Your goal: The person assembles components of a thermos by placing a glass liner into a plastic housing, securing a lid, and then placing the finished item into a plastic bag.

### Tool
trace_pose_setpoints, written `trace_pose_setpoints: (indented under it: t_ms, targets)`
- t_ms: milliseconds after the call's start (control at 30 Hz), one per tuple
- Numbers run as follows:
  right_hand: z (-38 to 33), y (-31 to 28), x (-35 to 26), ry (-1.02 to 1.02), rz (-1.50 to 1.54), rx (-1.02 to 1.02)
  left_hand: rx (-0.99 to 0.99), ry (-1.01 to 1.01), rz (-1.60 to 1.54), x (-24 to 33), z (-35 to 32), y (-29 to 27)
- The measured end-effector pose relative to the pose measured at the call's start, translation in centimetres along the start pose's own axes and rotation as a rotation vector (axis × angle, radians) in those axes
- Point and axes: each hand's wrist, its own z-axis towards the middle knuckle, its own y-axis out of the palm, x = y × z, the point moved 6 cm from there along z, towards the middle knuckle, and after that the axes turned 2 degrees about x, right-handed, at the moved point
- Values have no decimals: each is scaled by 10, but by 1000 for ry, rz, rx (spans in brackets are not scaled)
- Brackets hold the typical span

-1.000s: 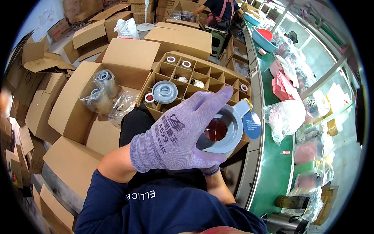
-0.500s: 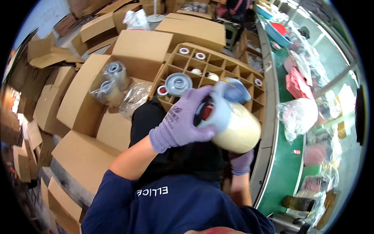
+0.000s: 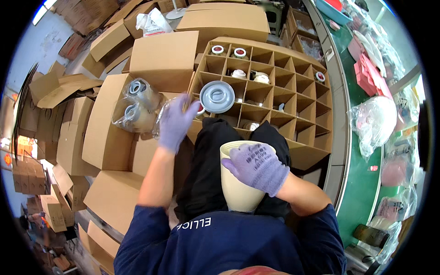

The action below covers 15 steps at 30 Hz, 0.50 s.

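Observation:
A cream jug body (image 3: pixel 240 192) stands between my thighs, wide open end up, narrowing to a bluish-grey part at the bottom. My right hand (image 3: pixel 259 167), in a lilac glove, lies over its rim and grips it; some fingers are hidden. My left hand (image 3: pixel 176 121), also gloved and slightly blurred, is raised at the divided carton's near left corner with its fingers apart. It is beside a red-and-white ringed top (image 3: pixel 200 110) and a crinkled clear bag. A grey round lid-like disc (image 3: pixel 217 97) rests on the dividers just right of that hand.
The divided carton (image 3: pixel 305 158) holds several pieces with white or red-and-white tops. At the left, an open carton (image 3: pixel 107 123) contains two bagged grey-and-cream jugs (image 3: pixel 137 103). A green conveyor belt (image 3: pixel 362 183) with bagged parts runs along the right. More cardboard boxes (image 3: pixel 68 123) are stacked at far left.
The jug body has gone from being tilted in my left hand to standing between my thighs under my right hand. My left hand has let go and moved left toward the cartons.

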Motion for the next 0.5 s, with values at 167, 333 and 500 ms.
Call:
trace_pose_setpoints:
  t_ms: [167,333,500]
  targets:
    - [20,-27,7,-43,186,-239,-161,-289,628,-116,90,113]
    - [-22,-56,126,278,460,543,-92,-54,-479,-20,52,78]
    - [2,-5,118,-13,1128,429,-310,344,-475,59,-40,31]
